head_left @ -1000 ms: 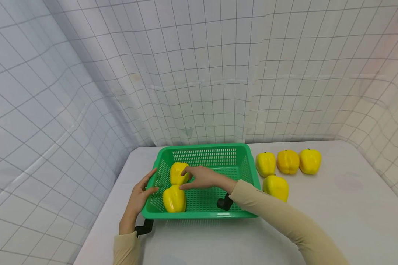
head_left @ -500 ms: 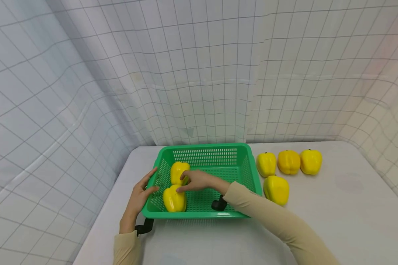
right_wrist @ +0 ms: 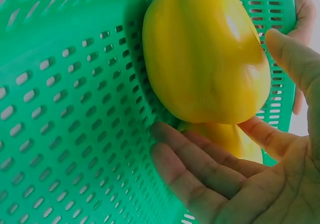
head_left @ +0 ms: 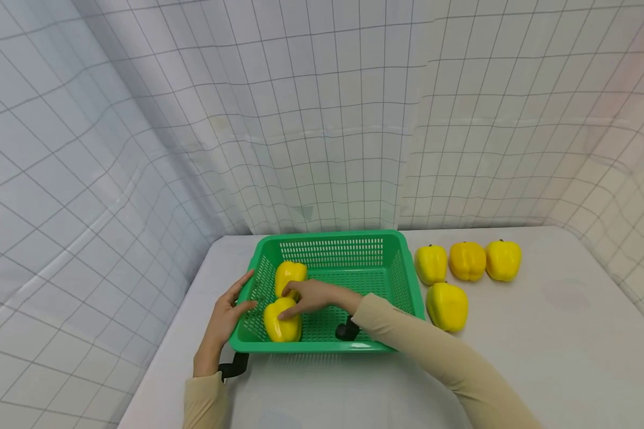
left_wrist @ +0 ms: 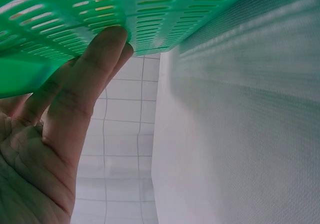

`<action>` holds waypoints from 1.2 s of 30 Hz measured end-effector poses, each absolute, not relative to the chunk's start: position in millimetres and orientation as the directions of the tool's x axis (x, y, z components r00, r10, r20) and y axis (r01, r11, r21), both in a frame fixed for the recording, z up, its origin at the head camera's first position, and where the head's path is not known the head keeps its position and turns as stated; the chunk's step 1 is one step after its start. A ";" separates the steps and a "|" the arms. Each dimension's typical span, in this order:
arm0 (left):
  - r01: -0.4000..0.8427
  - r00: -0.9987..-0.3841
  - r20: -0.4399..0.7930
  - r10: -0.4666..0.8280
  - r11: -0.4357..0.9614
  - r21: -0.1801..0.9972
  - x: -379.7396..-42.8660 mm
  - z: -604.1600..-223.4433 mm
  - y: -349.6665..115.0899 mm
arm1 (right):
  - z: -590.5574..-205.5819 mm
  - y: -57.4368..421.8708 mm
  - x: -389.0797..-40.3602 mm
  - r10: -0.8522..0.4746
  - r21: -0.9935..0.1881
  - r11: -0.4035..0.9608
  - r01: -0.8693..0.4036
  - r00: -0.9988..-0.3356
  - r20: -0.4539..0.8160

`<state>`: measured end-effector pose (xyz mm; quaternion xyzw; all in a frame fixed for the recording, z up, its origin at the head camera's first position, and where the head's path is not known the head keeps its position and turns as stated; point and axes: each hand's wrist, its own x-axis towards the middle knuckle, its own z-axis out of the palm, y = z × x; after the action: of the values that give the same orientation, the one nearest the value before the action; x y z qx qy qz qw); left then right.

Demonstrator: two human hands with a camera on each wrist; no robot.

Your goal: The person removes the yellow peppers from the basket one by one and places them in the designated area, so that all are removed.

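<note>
Two yellow bell peppers lie at the left end of a green plastic basket (head_left: 349, 346). My right hand (head_left: 311, 296) is over the nearer bell pepper (head_left: 280, 329), thumb across its top. In the right wrist view, that pepper (right_wrist: 205, 54) sits between the thumb (right_wrist: 290, 52) and the spread, loosely bent fingers (right_wrist: 200, 169). The farther pepper (head_left: 290, 275) lies just behind the hand. My left hand (head_left: 226, 319) holds the basket's left rim, thumb over it. In the left wrist view, its fingers (left_wrist: 82, 79) lie against the slotted outer wall.
Right of the basket on the white table (head_left: 547, 333) are several more yellow bell peppers: one (head_left: 431, 264) by the far corner, an orange-yellow one (head_left: 467, 260), another (head_left: 503, 260) farthest right, and one (head_left: 448, 306) nearer. A white grid-lined curtain (head_left: 322, 119) surrounds the table.
My right hand has moved left and slightly nearer, from between the two peppers in the basket onto the nearer one. The peppers and my left hand stay put.
</note>
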<state>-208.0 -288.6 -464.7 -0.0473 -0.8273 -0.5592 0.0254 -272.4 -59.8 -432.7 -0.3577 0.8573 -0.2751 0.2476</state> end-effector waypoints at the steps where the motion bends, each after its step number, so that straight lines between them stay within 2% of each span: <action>1: 0.106 -0.994 0.095 0.049 0.373 0.922 -208.0 -464.5 -288.5 | -432.5 -60.5 -272.3 -0.750 -0.651 0.592 -0.475 -0.619 -0.231; 14: 0.111 -0.994 0.102 0.045 0.377 0.919 -208.6 -466.8 -287.0 | -438.1 -69.1 -275.1 -0.765 -0.629 0.597 -0.497 -0.588 -0.261; 36: 0.094 -0.996 0.088 0.033 0.367 0.926 -208.9 -467.7 -288.7 | -442.2 -62.8 -274.9 -0.769 -0.666 0.585 -0.463 -0.578 -0.274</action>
<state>-208.9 -288.7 -467.7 -0.0384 -0.8262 -0.5615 0.0271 -274.9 -62.8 -442.2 -0.3642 0.8451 -0.2732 0.2801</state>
